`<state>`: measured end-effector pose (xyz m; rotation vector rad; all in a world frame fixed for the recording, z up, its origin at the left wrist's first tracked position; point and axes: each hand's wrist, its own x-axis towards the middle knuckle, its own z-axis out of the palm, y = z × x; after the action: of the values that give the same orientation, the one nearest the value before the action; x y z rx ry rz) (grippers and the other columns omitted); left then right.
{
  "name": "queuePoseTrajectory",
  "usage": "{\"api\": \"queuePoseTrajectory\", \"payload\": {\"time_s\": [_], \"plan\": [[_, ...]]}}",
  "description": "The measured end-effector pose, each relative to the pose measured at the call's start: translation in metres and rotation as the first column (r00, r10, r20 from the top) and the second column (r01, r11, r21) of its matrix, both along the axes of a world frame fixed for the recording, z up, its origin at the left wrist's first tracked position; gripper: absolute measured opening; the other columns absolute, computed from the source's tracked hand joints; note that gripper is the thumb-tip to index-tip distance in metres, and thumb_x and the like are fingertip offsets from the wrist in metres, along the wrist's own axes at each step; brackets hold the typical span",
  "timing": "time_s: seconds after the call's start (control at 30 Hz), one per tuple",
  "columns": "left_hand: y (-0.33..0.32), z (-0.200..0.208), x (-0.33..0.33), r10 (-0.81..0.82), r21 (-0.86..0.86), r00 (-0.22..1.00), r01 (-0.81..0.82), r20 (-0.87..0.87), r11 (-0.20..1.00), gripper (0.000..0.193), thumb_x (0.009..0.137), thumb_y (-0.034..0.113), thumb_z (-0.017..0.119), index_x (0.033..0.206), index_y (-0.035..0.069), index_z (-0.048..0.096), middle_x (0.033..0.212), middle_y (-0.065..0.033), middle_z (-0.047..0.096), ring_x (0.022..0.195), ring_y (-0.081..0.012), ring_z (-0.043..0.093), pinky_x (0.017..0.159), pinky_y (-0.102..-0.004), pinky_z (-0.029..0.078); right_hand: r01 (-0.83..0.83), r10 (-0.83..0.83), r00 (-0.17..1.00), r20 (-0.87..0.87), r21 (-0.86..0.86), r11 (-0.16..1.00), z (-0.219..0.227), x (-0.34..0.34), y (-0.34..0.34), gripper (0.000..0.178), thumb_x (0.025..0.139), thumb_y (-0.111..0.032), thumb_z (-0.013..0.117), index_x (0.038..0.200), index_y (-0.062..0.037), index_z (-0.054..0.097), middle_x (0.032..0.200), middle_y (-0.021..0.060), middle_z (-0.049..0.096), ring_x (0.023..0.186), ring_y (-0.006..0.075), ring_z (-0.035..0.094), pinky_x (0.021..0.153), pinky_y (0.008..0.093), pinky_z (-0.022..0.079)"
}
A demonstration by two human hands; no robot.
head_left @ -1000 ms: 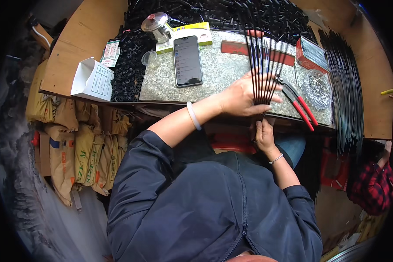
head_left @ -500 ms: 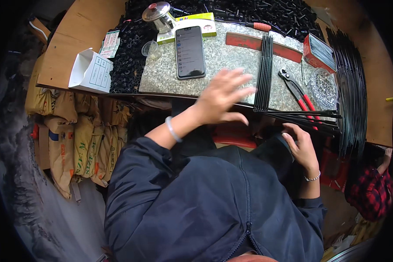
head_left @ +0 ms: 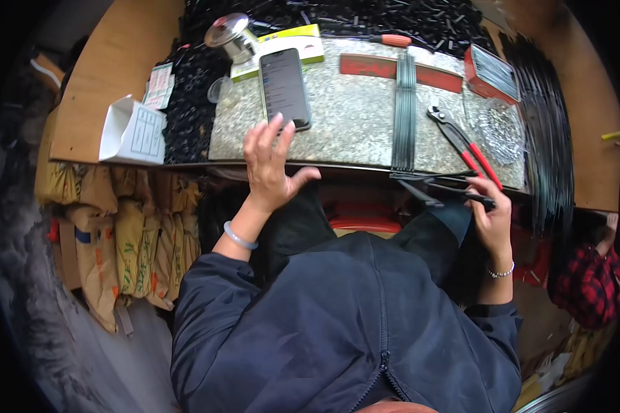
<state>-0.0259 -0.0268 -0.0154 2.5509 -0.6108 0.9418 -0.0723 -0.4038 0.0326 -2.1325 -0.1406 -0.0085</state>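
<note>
Reckon the clock from the middle of the speckled board (head_left: 351, 138), twelve pointing away from the person. At nine, well off the board, stands an open white carton (head_left: 134, 131). Toward eight, the left hand (head_left: 267, 168) is empty, its fingers spread; its tips overlap the near end of the phone (head_left: 284, 86), which lies between nine and ten, and whether they touch it I cannot tell. Past twelve lies a red bar (head_left: 368, 66), crossed by the far ends of a neat bundle of dark strips (head_left: 405, 113) that runs toward six, its near ends at the board's edge. Between four and five, blurred loose strips (head_left: 458, 192) slant off that edge, just beside the red-handled pincers (head_left: 465, 148). The right hand (head_left: 489, 206), at four, seems to pinch their ends between thumb and fingers; how firmly, the blur hides.

To handle them well, I would gather the loose ends evenly, lift them clear of the pincer handles and the dish of small metal bits (head_left: 501, 134) past three, and level their tips before letting go. The free left hand could better steady the laid bundle, so its even edges don't get knocked.
</note>
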Motion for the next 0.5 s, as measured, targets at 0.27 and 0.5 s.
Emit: {"api": "queuePoseTrajectory", "payload": {"time_s": [0.27,0.5], "plan": [[-0.1,0.022,0.033,-0.479,0.29,0.783,0.602,-0.397,0.743,0.078,0.071,0.028,0.065,0.139,0.016,0.028,0.144,-0.0139,0.021,0.133,-0.0323,0.023,0.108,-0.0468,0.018,0.275,0.086,0.8,0.593,-0.491,0.826,0.035,0.129,-0.037,0.015,0.081,-0.014,0.062,0.09,-0.0019,0.064,0.089,0.0112,0.063,0.084,0.0234,0.059,0.077,0.0307,0.046],[-0.127,0.018,0.039,-0.528,0.286,0.785,0.613,-0.324,0.736,0.068,0.074,0.022,0.06,0.132,0.045,0.033,0.136,-0.0173,0.034,0.128,-0.0448,0.025,0.102,-0.0558,0.026,0.334,0.006,0.876,0.481,-0.617,0.712,0.024,0.207,-0.069,0.02,0.077,-0.024,0.064,0.087,-0.0061,0.067,0.09,0.0092,0.063,0.089,0.0273,0.055,0.079,0.0362,0.046]]}}
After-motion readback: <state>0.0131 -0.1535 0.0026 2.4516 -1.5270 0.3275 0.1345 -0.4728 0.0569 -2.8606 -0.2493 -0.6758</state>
